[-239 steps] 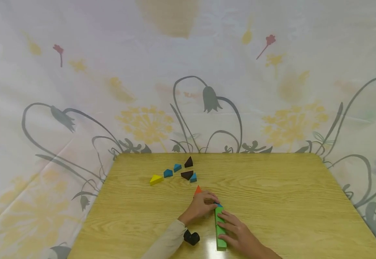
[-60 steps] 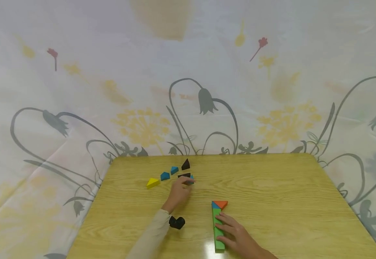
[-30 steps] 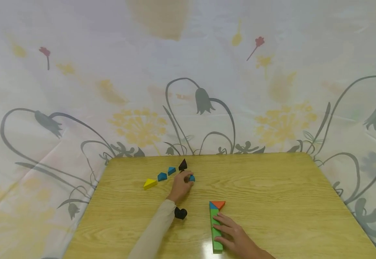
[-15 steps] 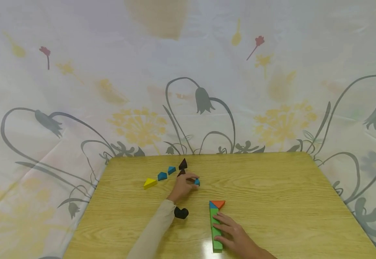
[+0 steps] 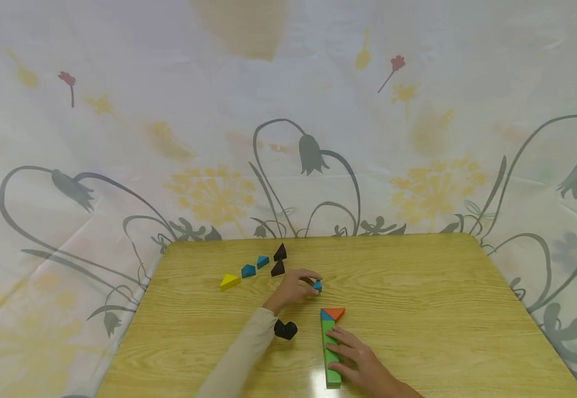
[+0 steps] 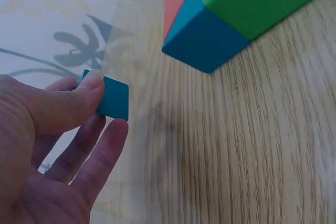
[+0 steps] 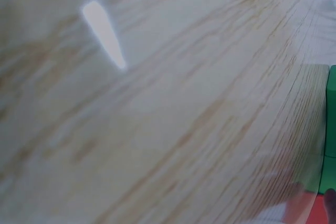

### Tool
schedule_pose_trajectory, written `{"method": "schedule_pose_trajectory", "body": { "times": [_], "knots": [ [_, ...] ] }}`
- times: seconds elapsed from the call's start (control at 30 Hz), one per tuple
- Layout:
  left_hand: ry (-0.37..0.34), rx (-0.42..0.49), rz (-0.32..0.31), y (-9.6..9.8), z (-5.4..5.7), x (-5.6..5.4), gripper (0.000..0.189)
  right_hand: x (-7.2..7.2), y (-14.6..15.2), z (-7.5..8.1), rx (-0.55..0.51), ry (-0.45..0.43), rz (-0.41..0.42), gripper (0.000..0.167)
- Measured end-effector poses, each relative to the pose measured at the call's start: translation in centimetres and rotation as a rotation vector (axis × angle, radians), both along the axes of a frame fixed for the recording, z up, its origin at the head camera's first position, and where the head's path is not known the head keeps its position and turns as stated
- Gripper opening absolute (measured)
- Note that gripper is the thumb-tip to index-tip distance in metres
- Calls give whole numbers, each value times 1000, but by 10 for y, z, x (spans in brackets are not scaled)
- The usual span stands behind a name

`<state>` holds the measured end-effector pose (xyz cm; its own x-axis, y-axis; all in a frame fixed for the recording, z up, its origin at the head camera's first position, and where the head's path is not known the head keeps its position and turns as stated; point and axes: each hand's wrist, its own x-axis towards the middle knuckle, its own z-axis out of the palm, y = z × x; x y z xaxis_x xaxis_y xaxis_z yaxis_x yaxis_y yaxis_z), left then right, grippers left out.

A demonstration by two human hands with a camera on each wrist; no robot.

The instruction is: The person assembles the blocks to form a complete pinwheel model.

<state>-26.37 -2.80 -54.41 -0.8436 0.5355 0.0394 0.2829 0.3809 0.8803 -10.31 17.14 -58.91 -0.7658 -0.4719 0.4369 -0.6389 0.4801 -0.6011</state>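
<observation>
My left hand [image 5: 295, 287] pinches a small blue triangular block [image 6: 114, 98] between thumb and fingers, beyond the far end of a row of blocks. That row has green blocks [image 5: 331, 354] laid end to end, a blue triangular block [image 5: 326, 315] at the far end and an orange-red triangular block [image 5: 335, 313] against it, pointing right. My right hand [image 5: 368, 367] rests its spread fingertips along the right side of the green blocks. In the right wrist view, only a fingertip shows at the lower right corner, near the green and red blocks.
At the back left of the wooden table [image 5: 418, 287] lie a yellow triangular block [image 5: 229, 282], two blue blocks [image 5: 248, 271] and two dark brown blocks [image 5: 278, 268]. A black wrist camera [image 5: 286, 330] sits at the left sleeve. A patterned cloth [image 5: 288, 182] hangs behind the table.
The orange-red block now lies against the row's blue block. My left hand has picked up a blue block beside the dark ones and carried it right and nearer. One dark block has turned.
</observation>
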Motion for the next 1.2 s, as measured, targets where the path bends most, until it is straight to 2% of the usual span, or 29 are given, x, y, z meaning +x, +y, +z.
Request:
{"method": "schedule_pose_trajectory", "body": {
  "times": [0.2, 0.53, 0.73, 0.93, 1.2],
  "knots": [
    [4, -9, -46, 8, 5, 6, 31, 0, -1, 0, -5, 32, -1, 37],
    [-32, -37, -86, 16, 3, 14, 29, -1, 0, -4, -27, 36, 16, 38],
    [-62, -31, -109, 18, -1, 15, 29, -1, 0, -3, -16, 19, 1, 38],
    [-57, -54, -123, 18, -5, 16, 26, 0, 0, -2, -6, -2, -11, 38],
    [-67, -89, -168, 19, -5, 17, 24, 1, 0, -1, -7, 12, -3, 38]
  ]
}}
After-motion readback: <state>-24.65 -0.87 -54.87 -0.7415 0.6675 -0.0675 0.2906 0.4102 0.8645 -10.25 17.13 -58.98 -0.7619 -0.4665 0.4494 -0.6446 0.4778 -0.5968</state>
